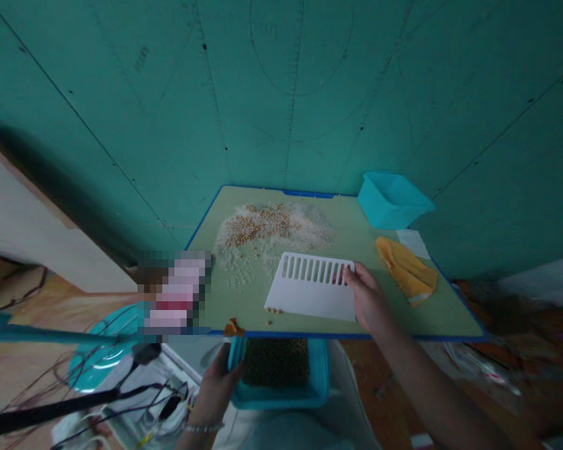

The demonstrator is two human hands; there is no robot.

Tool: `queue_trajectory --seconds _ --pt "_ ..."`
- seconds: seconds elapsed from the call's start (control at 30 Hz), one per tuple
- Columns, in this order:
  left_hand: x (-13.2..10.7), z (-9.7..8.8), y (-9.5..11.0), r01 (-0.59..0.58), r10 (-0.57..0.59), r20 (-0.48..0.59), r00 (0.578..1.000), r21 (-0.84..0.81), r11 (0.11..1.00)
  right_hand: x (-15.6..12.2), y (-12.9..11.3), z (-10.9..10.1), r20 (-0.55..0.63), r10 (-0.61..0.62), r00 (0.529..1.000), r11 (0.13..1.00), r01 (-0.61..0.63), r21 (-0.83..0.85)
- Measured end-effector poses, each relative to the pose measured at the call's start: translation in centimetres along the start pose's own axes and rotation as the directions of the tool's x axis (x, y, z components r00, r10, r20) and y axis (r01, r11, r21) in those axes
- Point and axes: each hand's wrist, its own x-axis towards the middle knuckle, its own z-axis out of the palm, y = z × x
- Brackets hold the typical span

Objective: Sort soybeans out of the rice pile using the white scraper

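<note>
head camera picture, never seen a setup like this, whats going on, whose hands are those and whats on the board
This picture comes from a camera worn on a person's head, looking forward and down, so those are the person's own bare hands. The right hand holds a white slotted plastic scraper on a green board with a blue rim. Tan seeds lie on the board amid scattered white powder, with a yellow cloth to the right and a teal box at the far corner. The left hand is beside a teal tub of dark grains below the board's near edge.
</note>
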Motion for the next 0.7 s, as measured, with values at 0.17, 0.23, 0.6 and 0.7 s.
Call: queue_trajectory --seconds 0.17,0.23,0.6,0.7 --pt "0.0 0.1 0.9 -0.094 0.093 0.018 0.996 0.076 0.993 0.1 0.1 -0.2 0.012 -0.023 1.000 1.000 0.023 -0.020" --pt "-0.3 0.1 1.4 -0.123 0.121 0.021 0.992 0.223 0.967 0.1 0.1 -0.2 0.024 -0.012 1.000 1.000 0.012 -0.011" --pt "0.2 0.4 2.8 -0.051 0.035 0.061 0.998 0.289 0.956 -0.1 0.0 0.3 0.031 0.009 0.999 1.000 -0.009 0.019" --pt "0.9 0.7 2.4 0.034 -0.037 0.080 0.996 0.045 0.998 0.0 0.0 0.3 0.022 0.002 1.000 1.000 -0.002 0.000"
